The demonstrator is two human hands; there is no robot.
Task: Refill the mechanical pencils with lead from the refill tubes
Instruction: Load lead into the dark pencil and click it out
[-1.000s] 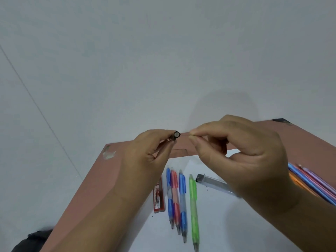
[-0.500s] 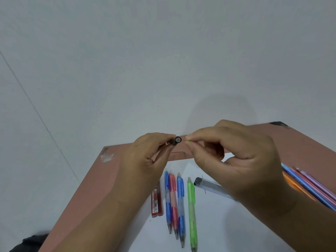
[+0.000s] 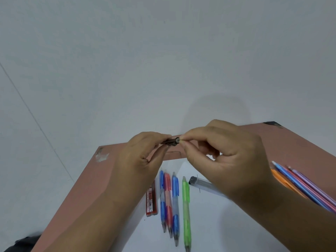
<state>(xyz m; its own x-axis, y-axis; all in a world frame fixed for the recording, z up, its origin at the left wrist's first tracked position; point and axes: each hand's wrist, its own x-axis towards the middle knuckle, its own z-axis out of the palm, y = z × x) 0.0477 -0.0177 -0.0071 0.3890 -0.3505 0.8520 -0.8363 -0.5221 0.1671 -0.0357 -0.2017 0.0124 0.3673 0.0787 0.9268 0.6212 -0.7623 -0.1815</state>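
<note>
Since 0.5 s ago, right hand fingertips closed onto the dark pencil end; left hand grips its barrel at 9 o'clock.

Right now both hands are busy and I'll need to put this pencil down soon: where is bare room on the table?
Bare white sheet lies between the green pencil and the right forearm, below the clear tube. Bare pink table lies beyond the left forearm. It is crowded around the red tube and blue and red pencils, and by the slim pencils at the right edge.
</note>
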